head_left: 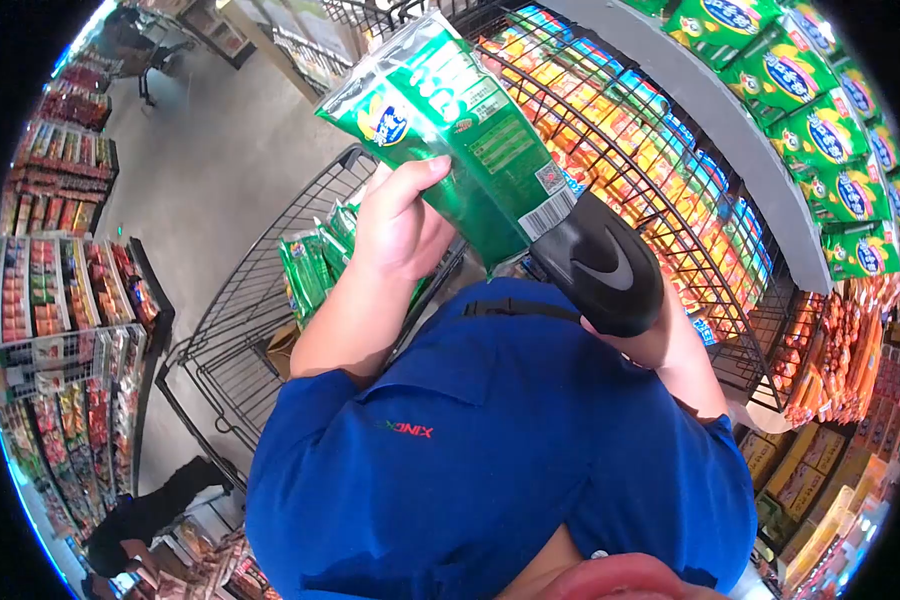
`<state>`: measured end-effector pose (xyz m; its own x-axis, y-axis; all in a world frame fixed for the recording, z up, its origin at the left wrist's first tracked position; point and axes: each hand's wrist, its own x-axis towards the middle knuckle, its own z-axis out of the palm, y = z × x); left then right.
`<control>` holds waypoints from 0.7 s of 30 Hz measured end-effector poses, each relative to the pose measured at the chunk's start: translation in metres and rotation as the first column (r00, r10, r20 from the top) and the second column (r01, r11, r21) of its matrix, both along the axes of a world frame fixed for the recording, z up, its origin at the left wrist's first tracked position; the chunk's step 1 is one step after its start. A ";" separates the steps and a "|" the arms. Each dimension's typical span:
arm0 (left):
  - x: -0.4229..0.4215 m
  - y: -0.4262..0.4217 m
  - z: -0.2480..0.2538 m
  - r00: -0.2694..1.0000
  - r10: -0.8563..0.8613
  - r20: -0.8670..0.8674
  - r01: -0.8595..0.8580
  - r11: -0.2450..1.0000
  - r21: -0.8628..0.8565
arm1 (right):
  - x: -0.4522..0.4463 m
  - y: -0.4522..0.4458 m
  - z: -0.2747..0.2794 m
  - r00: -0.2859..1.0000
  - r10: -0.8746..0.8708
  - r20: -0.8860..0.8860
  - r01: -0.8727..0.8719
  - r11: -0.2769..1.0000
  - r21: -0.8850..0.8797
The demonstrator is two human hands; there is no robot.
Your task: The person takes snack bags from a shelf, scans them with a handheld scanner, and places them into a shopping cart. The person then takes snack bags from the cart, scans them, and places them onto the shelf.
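Note:
My left hand (402,218) is closed on a green snack bag (470,165), its thumb lying across the front and the fingers behind. The bag is tilted, with its printed barcode facing up near the lower right corner. Close to that barcode, a black handheld scanner (602,268) overlaps the edge of the bag; I cannot tell whether they touch. My right hand (642,345) grips the scanner from below, its fingers mostly hidden. Below and left of the bag, several similar green bags (315,262) lie in a wire shopping cart (232,312).
At my right, a wire rack (660,190) holds orange, yellow and blue packets. Beyond it, a grey shelf edge (740,140) borders hanging green bags (830,135). Stocked shelves (70,300) stand at far left, along a grey floor (185,135). A person in dark clothes (155,510) is at lower left.

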<state>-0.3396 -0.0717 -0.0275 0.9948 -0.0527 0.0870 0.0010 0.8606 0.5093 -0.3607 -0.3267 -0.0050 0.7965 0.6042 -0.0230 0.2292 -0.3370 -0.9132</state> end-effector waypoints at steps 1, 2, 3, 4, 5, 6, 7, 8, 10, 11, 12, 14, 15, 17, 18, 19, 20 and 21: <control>-0.003 0.002 0.000 1.000 -0.014 0.006 0.014 1.000 0.012 | 0.000 0.002 -0.001 0.999 0.005 0.040 -0.005 1.000 0.000; -0.005 0.005 -0.002 1.000 -0.004 0.002 0.004 1.000 0.005 | 0.000 0.005 0.000 0.999 0.016 0.036 -0.015 1.000 -0.007; -0.007 0.008 -0.004 0.999 0.002 -0.033 -0.002 1.000 -0.004 | -0.001 0.008 0.001 1.000 0.012 0.016 -0.012 1.000 0.000; -0.009 0.010 -0.006 0.998 0.008 -0.069 -0.008 1.000 -0.012 | -0.001 0.012 0.003 1.000 0.009 -0.005 -0.009 1.000 0.007; -0.011 0.013 -0.008 0.997 0.016 -0.074 -0.018 1.000 -0.018 | -0.001 0.016 0.004 1.000 0.018 -0.010 -0.018 1.000 0.001; -0.013 0.015 -0.011 0.997 0.026 -0.072 -0.027 1.000 -0.013 | -0.001 0.020 0.005 0.999 0.034 -0.020 -0.035 0.999 -0.022; -0.014 0.016 -0.014 0.997 0.037 -0.071 -0.037 0.999 -0.009 | 0.000 0.022 0.005 0.998 0.051 -0.033 -0.053 0.998 -0.045; -0.015 0.019 -0.016 0.995 0.048 -0.082 -0.050 0.999 -0.016 | 0.001 0.025 0.004 0.997 0.063 -0.044 -0.065 0.996 -0.052; -0.021 0.025 -0.021 0.996 0.028 -0.085 -0.033 0.998 -0.053 | 0.002 0.033 0.001 0.997 0.072 -0.006 -0.072 0.986 -0.148; -0.025 0.029 -0.025 0.994 0.047 -0.099 -0.053 0.997 -0.060 | 0.002 0.036 -0.004 0.996 0.091 -0.020 -0.093 0.984 -0.154; -0.029 0.034 -0.030 0.988 0.093 -0.124 -0.100 0.994 -0.051 | 0.003 0.037 -0.011 0.993 0.115 0.035 -0.110 0.986 -0.124; -0.034 0.047 -0.047 0.940 0.301 -0.159 -0.302 0.953 0.013 | 0.003 0.032 -0.022 0.996 0.080 -0.049 -0.088 0.980 -0.178; -0.040 0.057 -0.047 0.878 0.452 -0.159 -0.444 0.892 0.081 | 0.002 0.038 -0.022 0.988 -0.059 -0.144 0.043 0.993 -0.111; -0.052 0.093 -0.061 0.747 0.650 -0.141 -0.622 0.758 0.196 | -0.005 0.042 -0.027 0.922 -0.197 -0.332 0.238 0.968 0.085; -0.058 0.114 -0.068 0.647 0.749 -0.140 -0.708 0.659 0.255 | -0.001 0.044 -0.023 0.935 -0.161 -0.317 0.186 0.981 0.048; -0.065 0.134 -0.076 0.541 0.831 -0.130 -0.773 0.552 0.312 | 0.001 0.043 -0.031 0.943 -0.166 -0.289 0.201 0.975 0.094; -0.074 0.153 -0.084 0.467 0.878 -0.111 -0.795 0.471 0.381 | 0.002 0.044 -0.033 0.945 -0.169 -0.280 0.198 0.977 0.078; -0.082 0.168 -0.090 0.365 0.921 -0.132 -0.816 0.386 0.430 | 0.004 0.046 -0.035 0.948 -0.174 -0.267 0.197 0.978 0.063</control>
